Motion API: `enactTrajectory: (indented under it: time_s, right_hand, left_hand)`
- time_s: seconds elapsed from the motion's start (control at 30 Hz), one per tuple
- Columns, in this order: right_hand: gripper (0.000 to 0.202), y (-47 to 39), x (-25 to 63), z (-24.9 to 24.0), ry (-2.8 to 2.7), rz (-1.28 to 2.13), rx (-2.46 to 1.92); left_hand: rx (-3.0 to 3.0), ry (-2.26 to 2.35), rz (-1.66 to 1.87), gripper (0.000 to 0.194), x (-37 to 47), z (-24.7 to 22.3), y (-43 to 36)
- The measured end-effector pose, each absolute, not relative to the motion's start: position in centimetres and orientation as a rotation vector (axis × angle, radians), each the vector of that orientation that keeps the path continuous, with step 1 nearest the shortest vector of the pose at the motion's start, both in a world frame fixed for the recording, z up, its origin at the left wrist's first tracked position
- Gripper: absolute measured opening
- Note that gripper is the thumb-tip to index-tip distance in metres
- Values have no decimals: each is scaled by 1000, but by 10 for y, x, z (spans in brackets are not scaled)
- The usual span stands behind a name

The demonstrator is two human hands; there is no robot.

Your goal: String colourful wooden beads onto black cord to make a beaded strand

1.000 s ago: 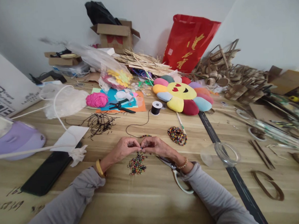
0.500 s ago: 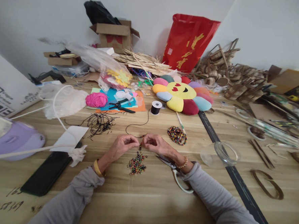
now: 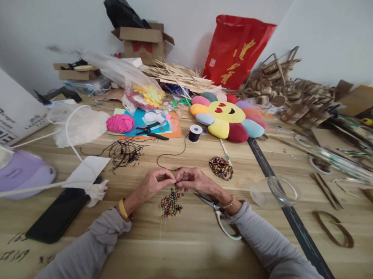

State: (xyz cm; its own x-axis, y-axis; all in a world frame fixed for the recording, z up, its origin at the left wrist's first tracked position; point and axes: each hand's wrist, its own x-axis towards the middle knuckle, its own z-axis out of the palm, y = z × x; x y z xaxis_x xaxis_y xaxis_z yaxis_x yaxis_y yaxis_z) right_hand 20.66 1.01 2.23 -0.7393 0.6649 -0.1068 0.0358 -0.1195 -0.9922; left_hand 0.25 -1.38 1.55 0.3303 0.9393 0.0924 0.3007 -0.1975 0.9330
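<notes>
My left hand [image 3: 154,181] is closed in a pinch, its fingertips meeting those of my right hand [image 3: 193,180]; what the left fingers hold is too small to make out. My right hand also pinches, on a black cord [image 3: 167,155] that runs to it from a spool [image 3: 195,133]. A few beads show on the cord just behind the fingertips. Right below both hands lies a loose pile of small multicoloured beads [image 3: 170,202]. Scissors [image 3: 225,225] with white handles lie partly under my right wrist.
Strung beads [image 3: 220,168] lie coiled to the right, near a roll of clear tape [image 3: 283,191]. Tangled black cord [image 3: 126,153], a phone [image 3: 58,216] and pliers [image 3: 151,133] are on the left. A flower cushion [image 3: 227,116] and a red bag [image 3: 236,52] stand behind.
My hands have come together, and their fingertips now touch above the bead pile. The dark beads that hung below the fingertips are no longer visible there.
</notes>
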Motion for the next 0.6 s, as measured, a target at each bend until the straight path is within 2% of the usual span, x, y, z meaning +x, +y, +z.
enactTrajectory:
  time_s: [0.47, 0.6]
  right_hand:
    - [29, 12, 209, 18, -1803, 1778, -824]
    - [30, 12, 209, 17, -1832, 1740, -820]
  left_hand:
    - [1771, 1169, 843, 18, 0, 20, -16]
    - [1800, 1120, 654, 17, -12, 21, -14]
